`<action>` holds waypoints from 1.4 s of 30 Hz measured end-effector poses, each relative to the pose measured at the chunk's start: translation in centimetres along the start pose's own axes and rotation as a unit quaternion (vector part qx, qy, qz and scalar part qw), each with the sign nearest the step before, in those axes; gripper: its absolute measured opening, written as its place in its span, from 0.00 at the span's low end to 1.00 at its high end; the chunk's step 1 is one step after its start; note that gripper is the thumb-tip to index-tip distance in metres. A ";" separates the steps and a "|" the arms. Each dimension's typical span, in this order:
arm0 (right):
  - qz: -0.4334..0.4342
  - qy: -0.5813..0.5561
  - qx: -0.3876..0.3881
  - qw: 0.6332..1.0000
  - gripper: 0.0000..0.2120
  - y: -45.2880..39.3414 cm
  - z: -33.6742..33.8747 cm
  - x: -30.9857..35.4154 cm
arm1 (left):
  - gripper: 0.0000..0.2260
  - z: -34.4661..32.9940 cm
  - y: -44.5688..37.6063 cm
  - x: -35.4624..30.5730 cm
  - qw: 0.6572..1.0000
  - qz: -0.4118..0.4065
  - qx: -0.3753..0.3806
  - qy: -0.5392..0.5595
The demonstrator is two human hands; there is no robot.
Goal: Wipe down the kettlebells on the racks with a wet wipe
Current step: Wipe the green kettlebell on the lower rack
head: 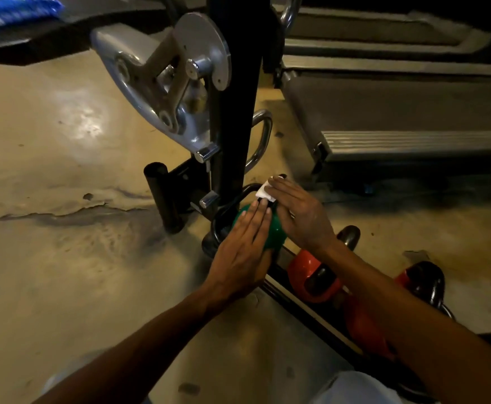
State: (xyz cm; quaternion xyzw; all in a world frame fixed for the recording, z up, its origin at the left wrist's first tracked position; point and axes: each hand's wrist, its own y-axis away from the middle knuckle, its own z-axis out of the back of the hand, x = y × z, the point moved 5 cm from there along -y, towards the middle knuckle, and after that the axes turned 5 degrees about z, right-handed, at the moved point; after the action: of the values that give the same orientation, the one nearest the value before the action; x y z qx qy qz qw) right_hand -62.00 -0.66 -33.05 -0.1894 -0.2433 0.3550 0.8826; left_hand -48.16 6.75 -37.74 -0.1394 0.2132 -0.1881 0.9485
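Head view:
- Nearest the camera: both forearms reach from the near edge toward the low rack [299, 301], which runs along the floor from near right to the centre.
- Left hand [244, 246]: fingers straight and together, laid flat on the near-left face of the green kettlebell [276, 231], steadying it. It holds nothing.
- Right hand [299, 211]: fingers extended, pressing the white wet wipe [263, 192] onto the kettlebell's black handle on the far side.
- The green kettlebell sits at the far end of the rack, just beside the black machine upright [232, 112]. Orange kettlebells [311, 275] stand to its near right.
- Risk: a flat palm gives no grip; a hard wipe stroke could tip or roll the kettlebell off the rack end.
- Risk: knuckles could strike the upright or its chrome pin [207, 199], which stand close to the wiping hand.
- Risk: the wipe is pinned only by fingertips and may slide off.
- Markings: none legible on kettlebells or rack. A blue package [13, 10], far left, is too blurred to read.
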 end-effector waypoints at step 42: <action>-0.160 -0.151 0.022 0.975 0.19 -1.7 0.8 -3.4 | 0.40 -0.9 -1.8 1.2 0.998 -0.019 0.019 -0.051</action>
State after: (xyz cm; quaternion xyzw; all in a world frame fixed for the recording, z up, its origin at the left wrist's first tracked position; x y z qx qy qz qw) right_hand -63.72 -4.11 -32.58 -0.0732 -0.3927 0.2389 0.8850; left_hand -48.13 4.47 -38.29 -0.1347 0.1578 -0.2031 0.9569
